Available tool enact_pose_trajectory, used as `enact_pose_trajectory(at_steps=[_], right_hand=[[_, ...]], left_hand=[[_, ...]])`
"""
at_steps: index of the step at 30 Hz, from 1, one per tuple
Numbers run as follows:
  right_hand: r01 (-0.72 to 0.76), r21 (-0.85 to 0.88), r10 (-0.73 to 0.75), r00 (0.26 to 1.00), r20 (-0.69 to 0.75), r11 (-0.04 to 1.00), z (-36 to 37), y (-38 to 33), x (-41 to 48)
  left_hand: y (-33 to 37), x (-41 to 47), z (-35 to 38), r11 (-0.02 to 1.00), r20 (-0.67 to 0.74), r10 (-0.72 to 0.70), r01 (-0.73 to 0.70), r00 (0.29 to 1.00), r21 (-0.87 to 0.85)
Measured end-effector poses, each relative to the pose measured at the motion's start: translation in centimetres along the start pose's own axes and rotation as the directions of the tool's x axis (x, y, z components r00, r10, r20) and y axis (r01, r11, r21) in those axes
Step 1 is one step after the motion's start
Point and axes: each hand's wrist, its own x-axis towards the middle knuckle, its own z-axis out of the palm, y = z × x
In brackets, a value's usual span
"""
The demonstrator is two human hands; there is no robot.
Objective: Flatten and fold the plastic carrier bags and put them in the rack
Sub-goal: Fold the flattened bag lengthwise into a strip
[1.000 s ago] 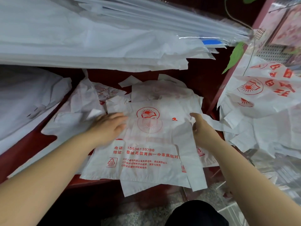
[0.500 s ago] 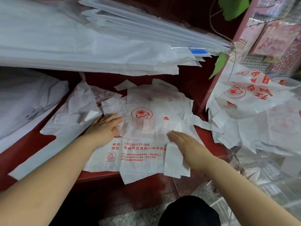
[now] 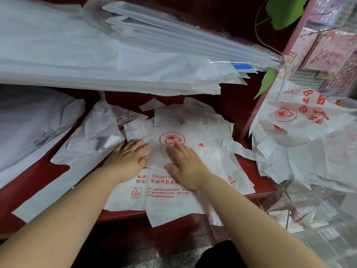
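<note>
— Where's the carrier bag point(image 3: 210, 153)?
— Spread on the red worktop point(image 3: 38, 176), red print up, over other crumpled white bags point(image 3: 90, 136). Its lower edge hangs past the front.
— And the hands?
— The left hand point(image 3: 129, 159) and right hand point(image 3: 186, 165) press its middle side by side, palms down, fingers straight. The right is blurred, so its fingertips are hard to read.
— Around it?
— A heap of printed bags point(image 3: 301, 144) lies to the right, and stacked white sheets point(image 3: 77, 60) are above.
</note>
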Motion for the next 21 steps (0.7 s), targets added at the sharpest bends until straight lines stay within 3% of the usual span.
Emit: enact_pose_trajectory(at_steps=[8,13,16,18,21], right_hand=[[-0.200,-0.173,0.211,0.976,0.049,0.964,0.1,3.3,1.5],[-0.282,-0.124,0.279,0.959,-0.041,0.951,-1.5,7.2,-0.7],[-0.202,0.048,0.207,0.948,-0.240,0.978,-2.4,8.0,-2.7],[-0.065,0.124,0.109,0.914,-0.391,0.990,-2.7,7.5,-5.0],[0.180,0.085,-0.131,0.904,-0.407,0.980,-2.0,6.2,-9.6]], left_hand=[[-0.2,0.5,0.1,1.000,0.016,-0.005,0.005,1.000,0.019],[-0.2,0.4,0.2,1.000,0.015,0.000,0.000,1.000,0.004],[-0.4,0.4,0.4,0.997,-0.054,0.010,-0.014,0.998,-0.074],[-0.6,0.1,0.4,0.979,-0.207,0.007,-0.049,0.978,-0.199],[-0.8,-1.1,0.1,0.927,-0.386,-0.013,-0.134,0.923,-0.351]])
